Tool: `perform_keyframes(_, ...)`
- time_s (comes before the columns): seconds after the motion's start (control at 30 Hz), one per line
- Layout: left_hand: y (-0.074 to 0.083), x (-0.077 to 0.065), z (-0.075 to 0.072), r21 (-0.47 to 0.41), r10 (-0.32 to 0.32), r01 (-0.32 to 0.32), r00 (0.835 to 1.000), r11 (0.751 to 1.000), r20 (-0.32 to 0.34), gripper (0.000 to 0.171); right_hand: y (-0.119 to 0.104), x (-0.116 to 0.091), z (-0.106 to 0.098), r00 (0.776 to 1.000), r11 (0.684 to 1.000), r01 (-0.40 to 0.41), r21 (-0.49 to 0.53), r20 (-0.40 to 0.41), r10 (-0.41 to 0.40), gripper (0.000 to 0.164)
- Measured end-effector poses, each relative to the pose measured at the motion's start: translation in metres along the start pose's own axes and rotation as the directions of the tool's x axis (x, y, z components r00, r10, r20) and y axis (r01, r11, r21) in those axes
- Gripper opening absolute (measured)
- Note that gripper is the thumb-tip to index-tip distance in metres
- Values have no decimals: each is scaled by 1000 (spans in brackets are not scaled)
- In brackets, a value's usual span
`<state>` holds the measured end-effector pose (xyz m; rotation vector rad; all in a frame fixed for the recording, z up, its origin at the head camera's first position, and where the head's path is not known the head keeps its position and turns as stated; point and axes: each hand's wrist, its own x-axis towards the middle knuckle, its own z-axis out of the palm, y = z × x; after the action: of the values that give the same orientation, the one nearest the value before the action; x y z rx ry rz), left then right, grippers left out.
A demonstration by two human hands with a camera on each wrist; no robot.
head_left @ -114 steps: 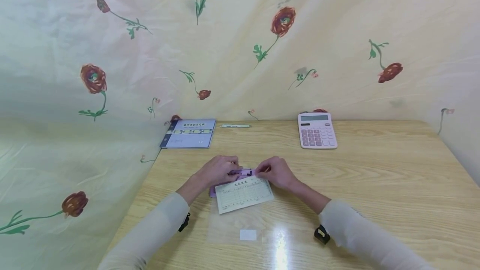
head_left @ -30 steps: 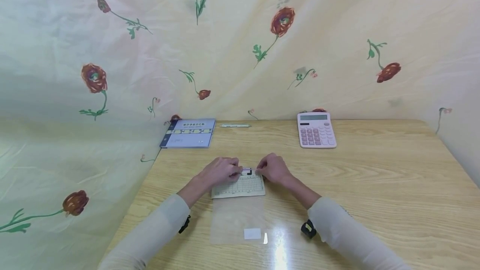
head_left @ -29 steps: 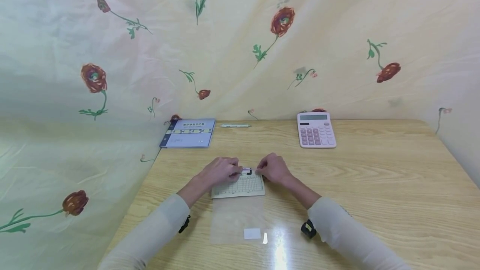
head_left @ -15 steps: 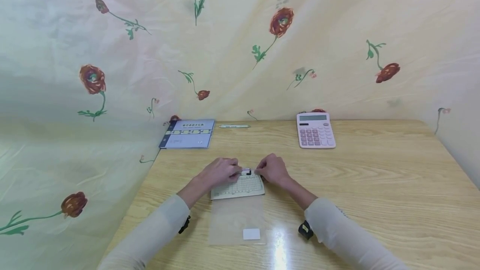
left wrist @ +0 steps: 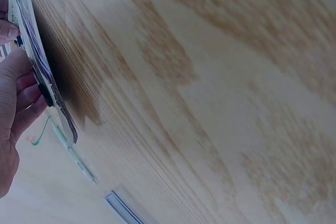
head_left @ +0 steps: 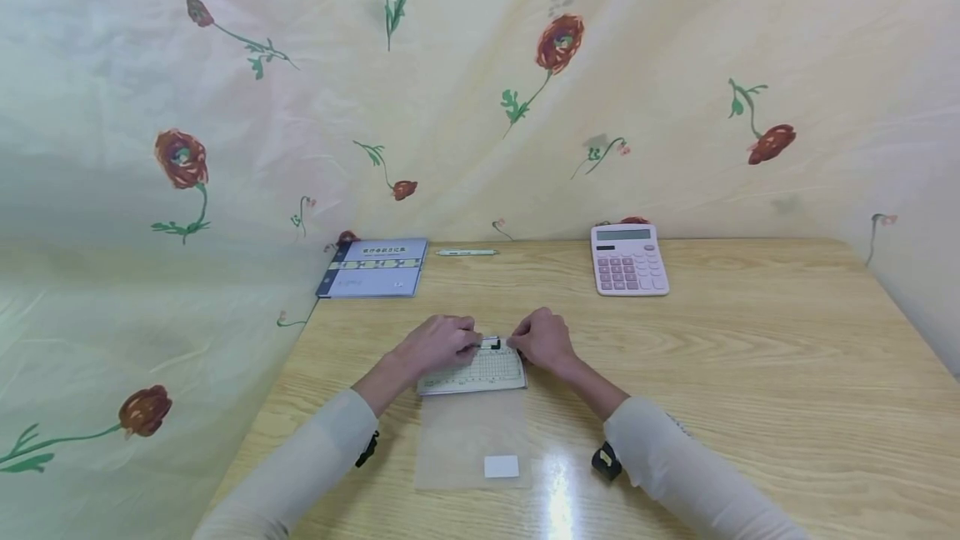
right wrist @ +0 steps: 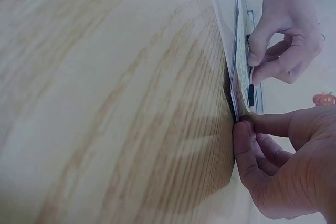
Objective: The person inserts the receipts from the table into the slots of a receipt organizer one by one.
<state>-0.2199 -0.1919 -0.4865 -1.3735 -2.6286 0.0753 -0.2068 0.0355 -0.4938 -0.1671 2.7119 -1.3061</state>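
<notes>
A stack of printed paper forms point(head_left: 480, 373) lies in the middle of the table, its far edge between my two hands. A paper fastener point(head_left: 489, 344) with black sliders runs along that edge. My left hand point(head_left: 448, 342) pinches the fastener between thumb and index finger; a black slider point(right wrist: 251, 95) shows beside them in the right wrist view. With thumb and fingertips, my right hand point(head_left: 543, 338) pinches the far right corner of the stack. In the left wrist view the left hand point(left wrist: 13, 98) curls at the edge of the forms. Below extends a clear plastic cover point(head_left: 450, 444).
A white label point(head_left: 501, 466) sits on the plastic cover. Along the back of the table are a blue account book point(head_left: 378, 267), a pen point(head_left: 467, 252) and a pink calculator point(head_left: 630, 260). A flowered cloth point(head_left: 465, 90) hangs behind the table.
The slanted top form has moved up under the hands and now lies square, covering the purple sheet seen earlier. Over the last second both hands have stayed almost still at the far edge.
</notes>
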Motion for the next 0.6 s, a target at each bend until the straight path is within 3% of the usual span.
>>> perform_keyframes(0.6,0,-2,0,-24,-16,16,1000,1000,-1,12,-4,-3,-4,999,1000,-5,-8,35,6,8)
